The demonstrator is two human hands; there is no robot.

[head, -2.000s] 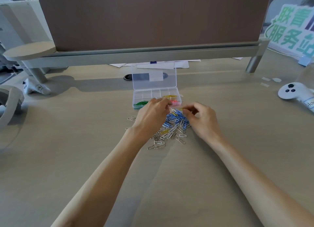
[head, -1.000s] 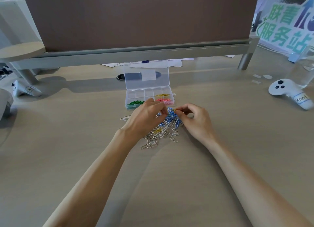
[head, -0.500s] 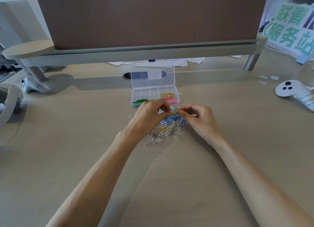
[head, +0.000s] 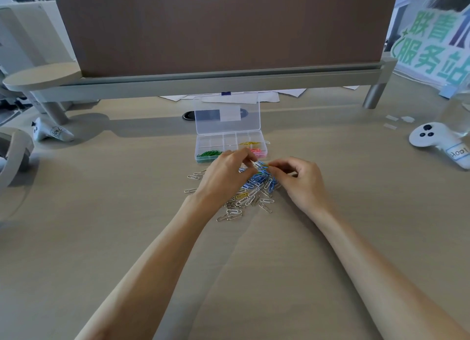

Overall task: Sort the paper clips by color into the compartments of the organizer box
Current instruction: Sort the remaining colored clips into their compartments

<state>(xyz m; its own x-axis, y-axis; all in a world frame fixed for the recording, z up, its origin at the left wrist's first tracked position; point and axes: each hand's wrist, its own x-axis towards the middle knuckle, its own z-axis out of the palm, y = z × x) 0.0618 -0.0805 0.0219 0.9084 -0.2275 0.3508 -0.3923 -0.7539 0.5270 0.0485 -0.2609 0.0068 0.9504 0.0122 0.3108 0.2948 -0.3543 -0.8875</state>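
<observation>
Centrally, paper clips (head: 254,187): loose pile of blue, silver and a few yellow ones on the desk (head: 101,238), just in front of the organizer box (head: 230,146).
Organizer box: clear, lid upright; green clips (head: 209,153) front-left, yellow clips (head: 250,143) and pink clips (head: 255,150) at right.
Left hand (head: 226,174): over the pile, fingertips pinched; on what, cannot tell.
Right hand (head: 302,179): thumb and forefinger nipping a clip at the pile's far edge.
White controller (head: 437,143): far right.
</observation>
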